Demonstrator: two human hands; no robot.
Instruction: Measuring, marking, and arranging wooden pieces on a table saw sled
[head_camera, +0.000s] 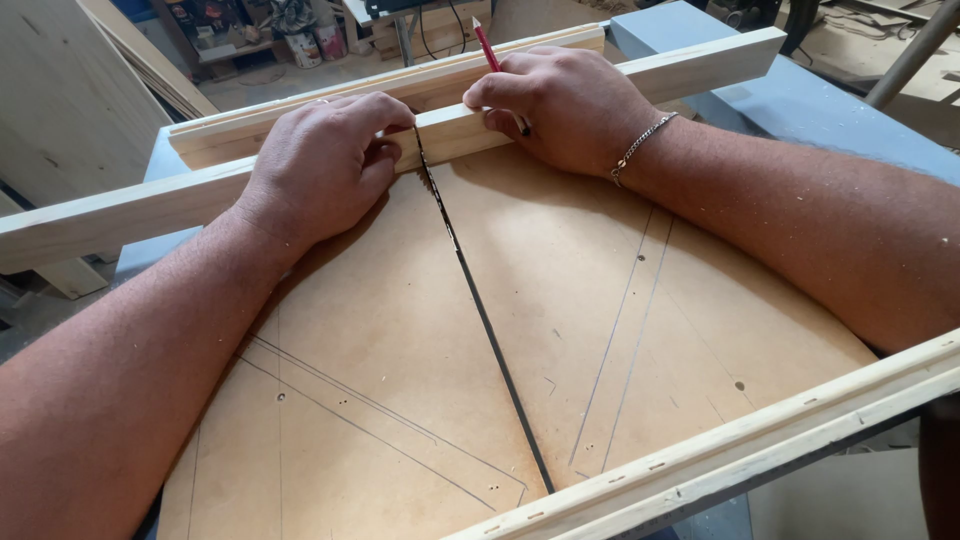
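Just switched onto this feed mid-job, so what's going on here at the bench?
A person leans over a brown board sled with a dark saw slot running through it. The left hand presses a pale wooden strip against the rear fence, right beside the slot. The right hand holds a red pencil with its tip down at the strip. Thin pencil lines cross the board.

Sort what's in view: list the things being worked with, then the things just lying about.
In use:
left hand pressing the wooden strip
right hand holding the red pencil
sled board with its saw slot

Lying about:
leaning wood panel
paint buckets
blue table
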